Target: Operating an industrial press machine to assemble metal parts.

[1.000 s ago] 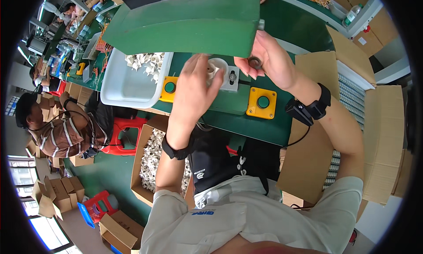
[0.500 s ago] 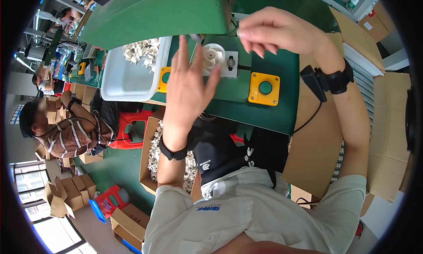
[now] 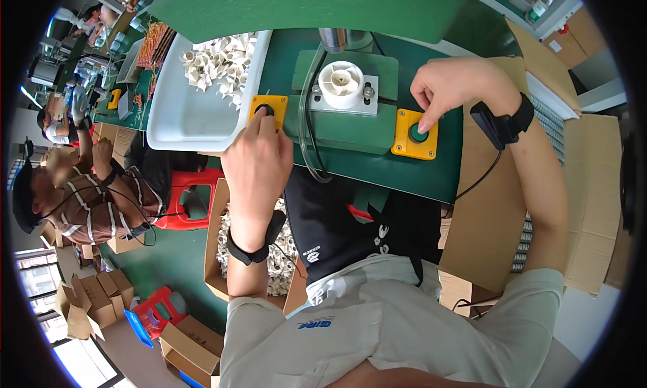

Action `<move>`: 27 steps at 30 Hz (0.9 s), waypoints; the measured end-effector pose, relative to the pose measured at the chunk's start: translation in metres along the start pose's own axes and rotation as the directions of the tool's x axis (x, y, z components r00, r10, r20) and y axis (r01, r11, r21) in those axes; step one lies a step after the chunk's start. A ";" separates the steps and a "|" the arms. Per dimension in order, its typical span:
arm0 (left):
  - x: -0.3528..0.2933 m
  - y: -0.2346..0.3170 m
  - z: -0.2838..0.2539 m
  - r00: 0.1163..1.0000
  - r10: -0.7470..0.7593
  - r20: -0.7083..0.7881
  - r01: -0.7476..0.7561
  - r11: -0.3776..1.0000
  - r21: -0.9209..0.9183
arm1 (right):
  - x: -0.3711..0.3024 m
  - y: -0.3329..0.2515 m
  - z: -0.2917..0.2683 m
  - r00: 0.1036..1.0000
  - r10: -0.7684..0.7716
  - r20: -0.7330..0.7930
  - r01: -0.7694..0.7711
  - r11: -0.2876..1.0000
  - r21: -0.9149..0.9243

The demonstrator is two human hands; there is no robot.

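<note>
My left hand reaches to the left yellow button box, its outstretched fingertips on the dark round button. My right hand holds nothing; its fingers curl loosely, and the thumb, apart from them, rests on the green button of the right yellow box. Between the hands, a white round plastic part with inner vanes sits upright in a metal fixture plate. Above it is the metal shaft of a green press. A clear looped tube hangs in front of the fixture.
A white tray of small white plastic pieces stands left on the green table. More pieces fill a carton beside my legs. A large cardboard box stands at the right. Another person sits at the left near a red stool.
Both hands have moved from around the fixture down to the two button boxes. The white vaned part in the fixture is now uncovered. The view has shifted slightly.
</note>
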State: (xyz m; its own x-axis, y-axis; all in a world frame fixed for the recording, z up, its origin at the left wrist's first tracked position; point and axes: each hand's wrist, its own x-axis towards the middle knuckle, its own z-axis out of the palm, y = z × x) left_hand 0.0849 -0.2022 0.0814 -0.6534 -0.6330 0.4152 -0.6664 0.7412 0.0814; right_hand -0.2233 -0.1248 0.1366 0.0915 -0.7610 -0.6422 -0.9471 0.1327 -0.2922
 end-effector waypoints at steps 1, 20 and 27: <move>0.004 0.001 -0.003 0.999 -0.006 0.043 0.004 0.999 0.036 | -0.004 -0.006 -0.001 0.999 0.032 -0.027 -0.033 0.999 -0.039; 0.090 0.044 -0.023 0.973 -0.110 -0.202 -0.066 0.705 -0.707 | 0.026 0.025 0.003 0.991 -0.032 -0.132 0.061 0.973 0.222; 0.000 0.038 -0.007 0.982 -0.188 -0.035 0.098 0.651 -0.753 | 0.038 0.010 -0.007 0.710 -0.034 -0.703 0.599 0.554 0.578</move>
State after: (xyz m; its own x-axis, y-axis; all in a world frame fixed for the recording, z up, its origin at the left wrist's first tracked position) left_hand 0.0618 -0.1721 0.0909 -0.5037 -0.7528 0.4238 -0.2269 0.5886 0.7759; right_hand -0.2319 -0.1572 0.1138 -0.1195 -0.9915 0.0524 -0.2925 -0.0153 -0.9561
